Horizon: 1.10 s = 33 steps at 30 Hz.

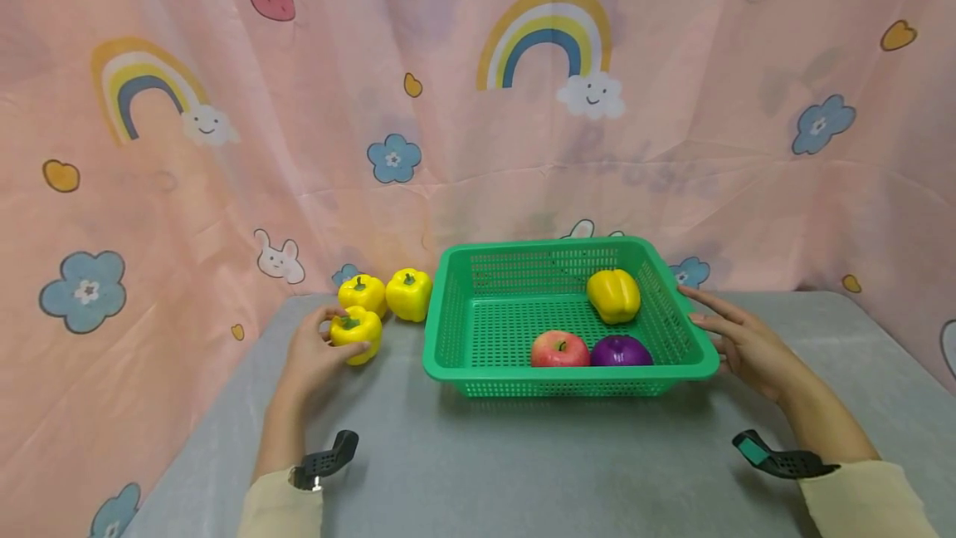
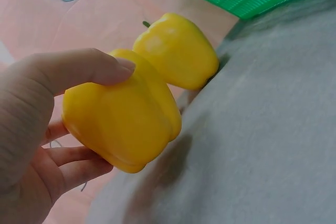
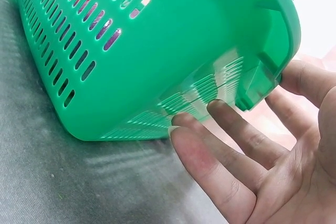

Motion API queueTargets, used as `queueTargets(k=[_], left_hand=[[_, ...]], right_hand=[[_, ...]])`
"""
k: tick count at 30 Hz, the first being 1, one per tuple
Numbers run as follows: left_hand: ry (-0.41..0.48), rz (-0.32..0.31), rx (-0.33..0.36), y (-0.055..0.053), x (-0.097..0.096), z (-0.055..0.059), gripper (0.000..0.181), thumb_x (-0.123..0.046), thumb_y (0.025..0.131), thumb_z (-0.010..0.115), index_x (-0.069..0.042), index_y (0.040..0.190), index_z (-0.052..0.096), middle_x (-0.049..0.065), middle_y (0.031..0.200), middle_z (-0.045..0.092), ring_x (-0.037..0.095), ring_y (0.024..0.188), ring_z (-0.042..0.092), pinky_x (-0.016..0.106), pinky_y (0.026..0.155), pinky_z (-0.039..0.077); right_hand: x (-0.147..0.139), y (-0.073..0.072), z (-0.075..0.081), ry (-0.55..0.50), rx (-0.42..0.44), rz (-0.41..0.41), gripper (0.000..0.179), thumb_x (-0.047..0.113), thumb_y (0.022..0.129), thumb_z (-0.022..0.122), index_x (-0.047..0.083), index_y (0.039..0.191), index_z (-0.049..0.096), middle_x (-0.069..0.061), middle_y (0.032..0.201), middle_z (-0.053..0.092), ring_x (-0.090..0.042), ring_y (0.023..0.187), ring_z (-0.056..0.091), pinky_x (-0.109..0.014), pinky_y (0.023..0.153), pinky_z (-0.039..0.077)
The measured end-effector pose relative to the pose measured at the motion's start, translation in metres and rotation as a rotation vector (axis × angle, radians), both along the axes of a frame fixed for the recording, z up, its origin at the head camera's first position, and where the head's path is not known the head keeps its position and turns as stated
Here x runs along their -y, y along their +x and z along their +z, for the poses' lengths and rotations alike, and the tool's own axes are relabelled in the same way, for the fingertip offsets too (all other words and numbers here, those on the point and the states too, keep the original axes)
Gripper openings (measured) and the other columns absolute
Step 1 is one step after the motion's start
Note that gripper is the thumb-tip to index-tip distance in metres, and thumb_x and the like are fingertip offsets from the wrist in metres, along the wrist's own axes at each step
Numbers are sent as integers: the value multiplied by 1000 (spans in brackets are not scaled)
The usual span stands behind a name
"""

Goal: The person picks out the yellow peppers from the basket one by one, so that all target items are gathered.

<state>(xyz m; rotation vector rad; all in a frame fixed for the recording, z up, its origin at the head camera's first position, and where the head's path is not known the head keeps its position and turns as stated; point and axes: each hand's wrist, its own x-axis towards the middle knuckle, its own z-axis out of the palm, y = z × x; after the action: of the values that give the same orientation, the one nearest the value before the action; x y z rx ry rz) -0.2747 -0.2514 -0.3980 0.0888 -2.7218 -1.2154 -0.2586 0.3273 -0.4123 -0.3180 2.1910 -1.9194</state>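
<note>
My left hand (image 1: 314, 354) grips a yellow bell pepper (image 1: 358, 339) left of the green basket (image 1: 556, 374). In the left wrist view the thumb lies across the top of that pepper, with the other fingers on its far side and below; a shadow falls on the table beneath it. Two more yellow bell peppers, one left (image 1: 363, 292) and one right (image 1: 410, 295), stand just behind it. My right hand (image 1: 747, 347) is at the basket's right side, its fingers loosely extended. Seen from the right wrist, the fingertips (image 3: 191, 148) are right at the basket's wall and rim.
Inside the basket are a yellow bell pepper (image 1: 614, 295) at the back right, a red apple (image 1: 560, 349) and a round purple fruit or vegetable (image 1: 621, 350) along the front. A grey cloth covers the table (image 1: 538, 463). Behind hangs a pink patterned curtain (image 1: 463, 106).
</note>
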Motion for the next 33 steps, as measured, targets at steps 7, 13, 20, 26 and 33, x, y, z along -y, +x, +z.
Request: queueTargets(k=[7,13,20,26,33], left_hand=[[24,29,40,3,9,0,69,-38,77,78,-13,131,44,13,147,38,43,130,43,54,106,40],[47,60,47,4,17,-1,72,-39,77,78,-11,134,42,13,147,38,45,135,37,56,108,36],[54,79,35,5,22,-3,69,-38,78,78,-12,132,43,13,147,39,46,133,39,57,108,36],[79,89,33,5,23,-6,69,-36,79,77,-11,132,43,13,148,38,46,135,37,57,108,35],[90,94,29,4,26,-10,69,-35,79,77,-12,134,42,12,147,39,45,133,39,57,108,36]], right_hand=[[0,0,0,5,-1,-2,53,31,104,38,32,153,18,25,119,52,-14,92,71,-40,72,59],[0,1,0,2,2,-6,54,31,103,39,32,153,18,25,118,53,-15,92,71,-40,72,59],[1,1,0,7,2,-4,54,32,103,39,32,153,18,25,120,48,-13,94,70,-40,73,59],[0,1,0,1,0,-1,55,32,103,39,31,154,17,24,120,49,-13,95,70,-40,72,59],[1,2,1,-7,0,3,55,31,103,39,31,153,18,25,121,50,-13,95,70,-40,71,59]])
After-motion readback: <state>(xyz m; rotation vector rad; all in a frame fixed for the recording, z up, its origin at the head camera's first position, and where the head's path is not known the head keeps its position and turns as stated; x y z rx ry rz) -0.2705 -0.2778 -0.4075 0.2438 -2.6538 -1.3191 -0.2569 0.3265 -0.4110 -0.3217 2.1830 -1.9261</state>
